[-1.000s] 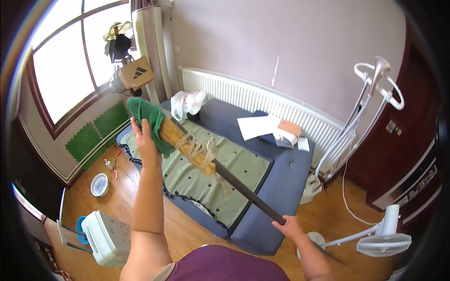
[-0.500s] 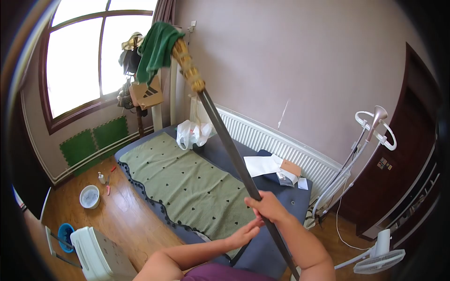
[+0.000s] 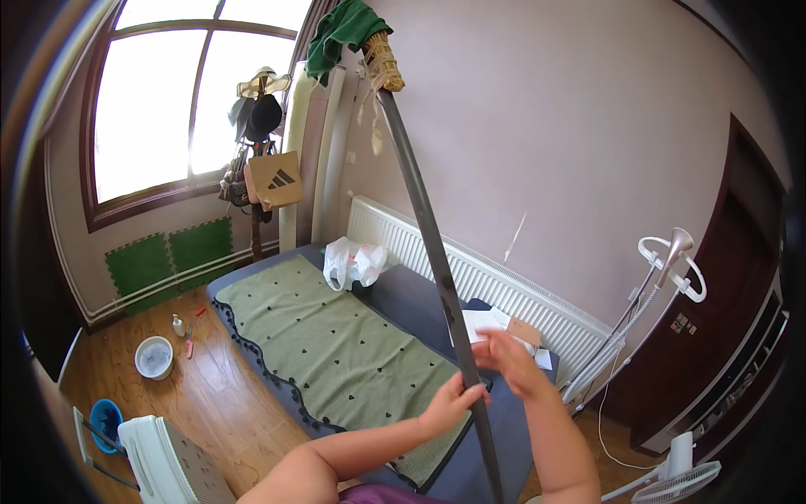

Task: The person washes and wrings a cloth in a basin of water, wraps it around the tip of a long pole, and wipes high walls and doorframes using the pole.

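A long dark broom handle [image 3: 424,214] slants up through the middle of the view. At its top is a bound straw broom head [image 3: 383,65], with a green cloth [image 3: 344,34] draped over it close to the wall. Low on the handle, my left hand [image 3: 449,403] is wrapped round it, thumb across the front. My right hand [image 3: 510,361] is just above, its fingers stretched out and loosely bent beside the handle, not closed round it. The handle's lower end runs out of view at the bottom.
Below is a bed [image 3: 403,290] with a green dotted blanket [image 3: 319,336], a white plastic bag [image 3: 354,263] and papers [image 3: 478,323]. A radiator [image 3: 495,269] lines the wall. At right stand a garment steamer [image 3: 672,252] and a fan [image 3: 678,479]; at left, a suitcase [image 3: 164,462] and basin [image 3: 154,358].
The broom head and cloth have moved up and right, and the handle is steeper. My left hand has closed round the handle, while my right hand has loosened from it.
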Tool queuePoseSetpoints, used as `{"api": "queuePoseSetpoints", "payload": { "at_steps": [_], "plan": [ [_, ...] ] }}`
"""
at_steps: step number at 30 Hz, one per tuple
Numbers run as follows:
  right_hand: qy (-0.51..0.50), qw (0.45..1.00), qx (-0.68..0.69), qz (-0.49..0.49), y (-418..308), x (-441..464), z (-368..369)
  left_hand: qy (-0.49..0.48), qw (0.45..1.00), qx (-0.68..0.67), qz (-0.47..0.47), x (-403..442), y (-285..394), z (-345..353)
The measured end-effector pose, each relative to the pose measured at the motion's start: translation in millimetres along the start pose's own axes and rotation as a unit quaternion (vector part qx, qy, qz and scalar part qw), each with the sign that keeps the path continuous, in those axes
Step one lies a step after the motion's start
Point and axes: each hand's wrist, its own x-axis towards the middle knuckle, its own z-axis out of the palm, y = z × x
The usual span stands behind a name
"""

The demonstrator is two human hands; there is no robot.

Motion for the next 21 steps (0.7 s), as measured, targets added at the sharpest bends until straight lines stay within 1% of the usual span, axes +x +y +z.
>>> {"api": "queuePoseSetpoints", "payload": {
  "at_steps": [2,4,6,7,8,9,10,12,13,14,15,16,19,21],
  "plan": [
    [-0.008,0.999,-0.013,0.029,41.2,-42.9,-12.6,0.009,1.000,-0.001,0.014,7.9,19.8,-7.4],
    [0.030,0.992,0.018,0.122,91.5,-95.9,-19.6,0.061,0.996,0.050,0.043,14.6,31.3,-17.4],
    [0.092,0.981,0.064,0.155,139.4,-150.0,-11.1,0.081,0.994,0.061,0.041,22.3,51.9,-17.6],
    [0.070,0.978,0.069,0.184,169.0,-180.2,-11.3,0.100,0.991,0.073,0.043,26.8,61.1,-15.8],
    [0.048,0.973,0.075,0.211,204.9,-210.2,-12.1,0.098,0.992,0.074,0.041,29.9,67.3,-13.2],
    [0.049,0.982,0.029,0.181,251.0,-241.6,-9.7,0.112,0.990,0.079,0.044,35.2,74.4,-9.6],
    [0.049,0.987,-0.016,0.149,281.7,-259.5,-6.2,0.127,0.987,0.085,0.048,40.3,81.6,-5.5],
    [0.153,0.960,-0.079,0.222,275.0,-282.5,24.9,0.127,0.986,0.098,0.047,47.7,93.3,8.8],
    [0.157,0.961,-0.073,0.217,273.1,-293.9,33.4,0.137,0.983,0.117,0.039,50.4,97.3,15.6],
    [0.190,0.960,-0.107,0.176,273.8,-305.0,39.2,0.147,0.979,0.136,0.029,51.6,99.8,22.8],
    [0.223,0.955,-0.143,0.136,273.2,-315.8,45.4,0.150,0.979,0.135,0.039,55.6,100.4,27.4],
    [0.251,0.945,-0.138,0.157,273.0,-320.7,51.2,0.147,0.979,0.138,0.040,59.3,102.6,30.9],
    [0.292,0.923,-0.104,0.229,276.5,-322.9,62.4,0.157,0.973,0.159,0.059,65.7,114.2,44.2],
    [0.304,0.917,-0.093,0.242,276.9,-326.5,66.5,0.148,0.973,0.169,0.055,66.8,127.5,60.1]
  ]
}}
